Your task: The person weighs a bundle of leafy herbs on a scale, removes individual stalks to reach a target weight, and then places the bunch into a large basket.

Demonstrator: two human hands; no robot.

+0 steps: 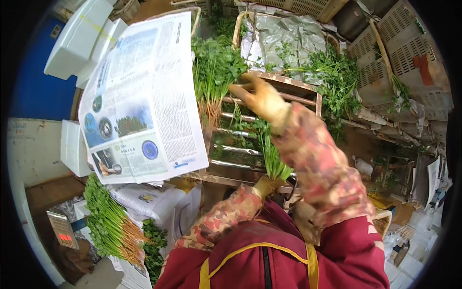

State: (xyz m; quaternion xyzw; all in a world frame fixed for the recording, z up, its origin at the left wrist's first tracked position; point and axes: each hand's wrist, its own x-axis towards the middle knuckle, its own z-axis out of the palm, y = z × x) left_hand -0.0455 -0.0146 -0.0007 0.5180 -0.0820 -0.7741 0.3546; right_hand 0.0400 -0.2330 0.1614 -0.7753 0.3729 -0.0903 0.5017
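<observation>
My left hand (266, 186), in a tan glove, is closed around the base of a small bunch of green leafy herbs (270, 151), which stands upright close to my chest. My right hand (260, 99), also gloved, reaches forward over a wooden slatted crate (293, 83). Its fingers are spread and touch a larger bunch of the same herbs (216, 67) that leans in the crate, pale stems pointing down. Both forearms wear floral sleeve covers over a red jacket.
A large open newspaper sheet (144, 96) hangs at the left. Below it, herb bunches with orange roots (113, 226) lie on stacked papers beside a digital scale (61, 229). White foam boxes (79, 36), loose herbs (332, 77) and plastic crates (404, 53) surround the spot.
</observation>
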